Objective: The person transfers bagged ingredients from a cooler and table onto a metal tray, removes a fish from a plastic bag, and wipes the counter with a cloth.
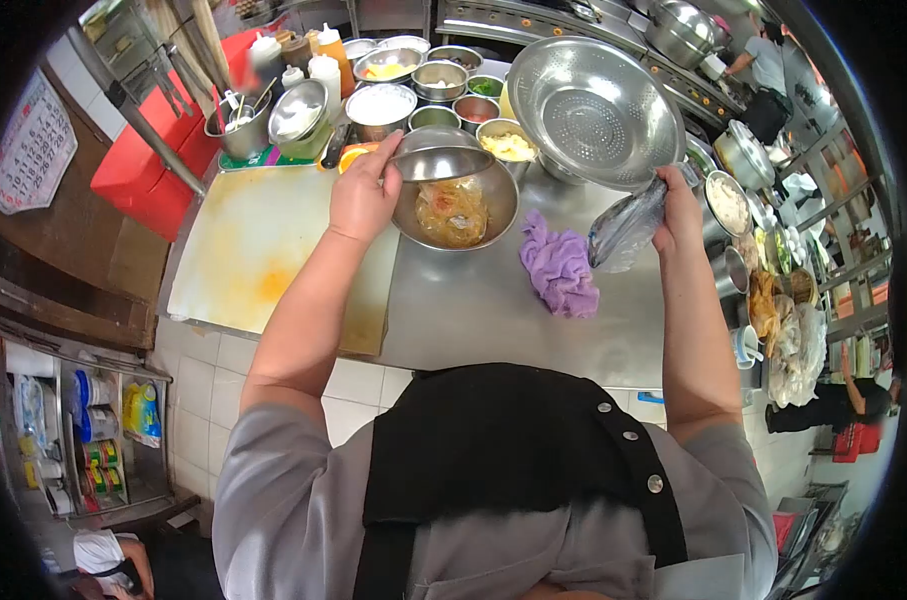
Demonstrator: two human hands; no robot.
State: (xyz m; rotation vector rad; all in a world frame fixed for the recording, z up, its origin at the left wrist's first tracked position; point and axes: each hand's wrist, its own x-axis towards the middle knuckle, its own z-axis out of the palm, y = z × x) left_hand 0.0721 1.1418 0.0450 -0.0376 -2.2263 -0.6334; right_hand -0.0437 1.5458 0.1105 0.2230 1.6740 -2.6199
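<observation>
My left hand [365,192] grips the rim of a small metal bowl [435,160], tilted over a larger metal bowl [503,212] on the steel table. Inside the larger bowl lies a clear plastic bag [451,212] with yellowish, noodle-like contents. My right hand [679,214] is closed on a plastic bag [628,228] with something dark and greyish in it, held above the table's right part. A crumpled purple cloth [561,268] lies between the larger bowl and that bag. Behind the right hand stands a big perforated colander [595,112], tilted towards me.
A stained cutting board [263,250] covers the table's left part. Several bowls of ingredients [440,80] and squeeze bottles [325,75] line the back. Red bins [158,165] stand at left. On the right are more bowls [725,200] and bagged food [795,350]. Other people work farther off.
</observation>
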